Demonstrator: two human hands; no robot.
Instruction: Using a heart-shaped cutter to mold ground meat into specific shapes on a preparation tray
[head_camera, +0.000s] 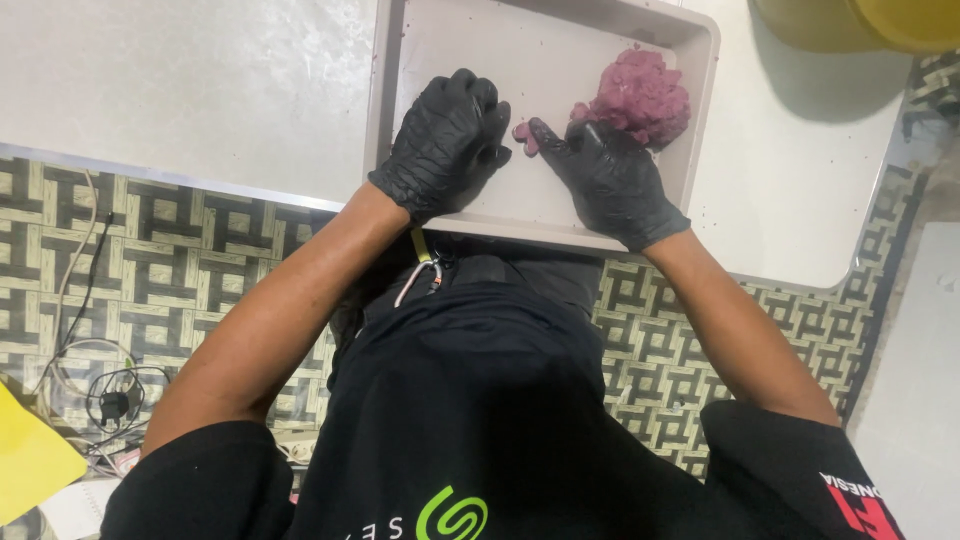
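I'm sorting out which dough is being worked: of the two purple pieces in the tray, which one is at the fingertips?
The small purple piece, pinched at the right hand fingertips, beside the closed left hand. The big purple lump sits apart in the tray corner.

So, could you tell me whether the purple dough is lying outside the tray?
No, the purple dough lies inside the tray, in its far right corner beside the right hand.

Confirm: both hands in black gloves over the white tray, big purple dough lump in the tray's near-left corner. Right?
Not quite. The head view shows the purple dough lump in the far-right corner of the white tray, not the near-left. The rest holds: the left hand and right hand both wear black gloves over the tray, and the right fingertips touch a small purple piece.
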